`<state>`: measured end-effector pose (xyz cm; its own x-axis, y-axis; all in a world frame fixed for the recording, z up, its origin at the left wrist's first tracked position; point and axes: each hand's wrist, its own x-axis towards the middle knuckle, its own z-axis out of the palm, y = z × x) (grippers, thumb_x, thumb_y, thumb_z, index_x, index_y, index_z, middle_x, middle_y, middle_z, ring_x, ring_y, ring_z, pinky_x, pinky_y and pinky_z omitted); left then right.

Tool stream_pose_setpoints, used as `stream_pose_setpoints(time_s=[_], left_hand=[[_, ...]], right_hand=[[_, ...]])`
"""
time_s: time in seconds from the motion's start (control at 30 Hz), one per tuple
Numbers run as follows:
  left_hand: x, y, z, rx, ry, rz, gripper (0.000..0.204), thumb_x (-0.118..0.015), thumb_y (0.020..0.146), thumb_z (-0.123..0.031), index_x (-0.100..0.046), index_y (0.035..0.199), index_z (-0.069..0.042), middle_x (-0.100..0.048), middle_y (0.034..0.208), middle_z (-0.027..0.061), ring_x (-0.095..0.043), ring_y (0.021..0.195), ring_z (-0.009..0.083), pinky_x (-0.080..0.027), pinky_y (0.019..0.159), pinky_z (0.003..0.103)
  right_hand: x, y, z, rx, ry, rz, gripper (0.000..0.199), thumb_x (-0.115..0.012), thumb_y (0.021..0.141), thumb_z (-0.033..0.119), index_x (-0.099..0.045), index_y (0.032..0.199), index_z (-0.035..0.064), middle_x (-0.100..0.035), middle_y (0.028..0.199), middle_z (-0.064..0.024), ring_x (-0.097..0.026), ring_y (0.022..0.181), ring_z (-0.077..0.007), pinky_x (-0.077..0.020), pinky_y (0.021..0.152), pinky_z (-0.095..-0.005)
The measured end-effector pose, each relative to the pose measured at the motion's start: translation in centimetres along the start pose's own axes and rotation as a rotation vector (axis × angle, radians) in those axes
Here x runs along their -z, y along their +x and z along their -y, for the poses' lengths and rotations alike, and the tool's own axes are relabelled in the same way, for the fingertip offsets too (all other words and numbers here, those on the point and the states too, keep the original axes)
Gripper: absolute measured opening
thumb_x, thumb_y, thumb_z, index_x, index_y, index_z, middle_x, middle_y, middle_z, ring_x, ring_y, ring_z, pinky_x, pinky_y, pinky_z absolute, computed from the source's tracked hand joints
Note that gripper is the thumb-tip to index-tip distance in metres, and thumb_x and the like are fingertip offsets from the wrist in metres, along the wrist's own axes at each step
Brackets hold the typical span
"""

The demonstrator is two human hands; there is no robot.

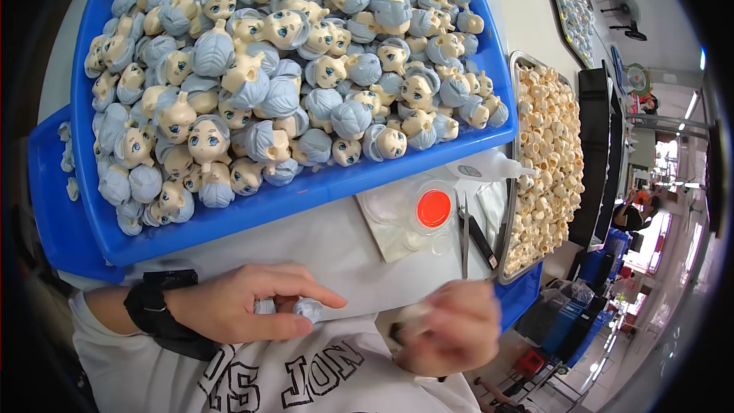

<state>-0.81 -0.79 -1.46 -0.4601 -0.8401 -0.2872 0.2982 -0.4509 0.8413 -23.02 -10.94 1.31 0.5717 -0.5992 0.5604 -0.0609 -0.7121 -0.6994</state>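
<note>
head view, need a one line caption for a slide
Left hand holds a blue-haired doll head below a blue tray of doll heads; right hand blurred.

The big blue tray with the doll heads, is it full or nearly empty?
Full. The blue tray is heaped with doll heads from rim to rim, and hardly any of its floor shows.

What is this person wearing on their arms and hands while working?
Both hands are bare, with no gloves. The left hand has a wide black band strapped around the wrist, like a watch or wrist support. Above it starts a white sleeve, part of a white top with dark outlined lettering. The right hand is blurred; no band or ring can be made out on it.
</note>
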Motion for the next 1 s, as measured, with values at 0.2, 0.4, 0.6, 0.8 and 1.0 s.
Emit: stream_pose_setpoints(time_s=[0.2, 0.4, 0.6, 0.8, 1.0], left_hand=[[-0.4, -0.6, 0.1, 0.099, -0.296, -0.062, 0.023, -0.053, 0.089, -0.013, -0.053, 0.108, 0.000, -0.053, 0.095, 0.0052, -0.051, 0.086, 0.0089, -0.043, 0.075, 0.023], [0.0, -0.4, 0.0, 0.128, -0.215, -0.061, 0.022, -0.056, 0.086, -0.010, -0.054, 0.106, -0.001, -0.054, 0.096, 0.0024, -0.050, 0.076, 0.0055, -0.043, 0.069, 0.020], [-0.3, -0.4, -0.3, 0.075, -0.093, -0.092, 0.025, -0.059, 0.085, -0.009, -0.053, 0.108, -0.001, -0.054, 0.098, 0.0026, -0.052, 0.082, 0.0064, -0.044, 0.071, 0.021], [-0.8, -0.3, -0.2, 0.072, -0.304, -0.148, 0.037, -0.060, 0.085, -0.008, -0.045, 0.118, -0.001, -0.056, 0.096, 0.0047, -0.053, 0.083, 0.0072, -0.043, 0.071, 0.022], [-0.4, -0.1, 0.3, 0.012, -0.193, -0.117, 0.039, -0.064, 0.083, -0.010, -0.048, 0.117, -0.001, -0.057, 0.093, 0.0028, -0.050, 0.074, 0.0046, -0.042, 0.067, 0.020]], right_hand=[[2.8, 2.8, -0.1, -0.335, -0.431, 0.117, 0.034, -0.070, 0.052, -0.005, -0.065, 0.085, 0.0040, -0.060, 0.079, -0.0073, -0.052, 0.072, -0.0212, -0.0395, 0.059, -0.0281], [2.9, 3.9, -0.1, -0.322, -0.518, 0.270, 0.034, -0.070, 0.054, -0.004, -0.066, 0.086, 0.0046, -0.059, 0.079, -0.0070, -0.052, 0.073, -0.0228, -0.0399, 0.063, -0.0308], [2.6, 4.0, -0.3, -0.321, -0.516, 0.305, 0.032, -0.071, 0.055, -0.003, -0.066, 0.086, 0.0048, -0.059, 0.080, -0.0072, -0.052, 0.073, -0.0234, -0.0406, 0.062, -0.0316], [2.3, 3.0, -0.7, -0.362, -0.456, 0.215, 0.030, -0.072, 0.057, -0.002, -0.064, 0.085, 0.0048, -0.059, 0.080, -0.0076, -0.053, 0.072, -0.0233, -0.0409, 0.062, -0.0314], [2.3, 2.4, -0.8, -0.370, -0.424, 0.148, 0.029, -0.073, 0.057, -0.001, -0.063, 0.083, 0.0047, -0.060, 0.079, -0.0078, -0.053, 0.071, -0.0228, -0.0412, 0.061, -0.0307]])
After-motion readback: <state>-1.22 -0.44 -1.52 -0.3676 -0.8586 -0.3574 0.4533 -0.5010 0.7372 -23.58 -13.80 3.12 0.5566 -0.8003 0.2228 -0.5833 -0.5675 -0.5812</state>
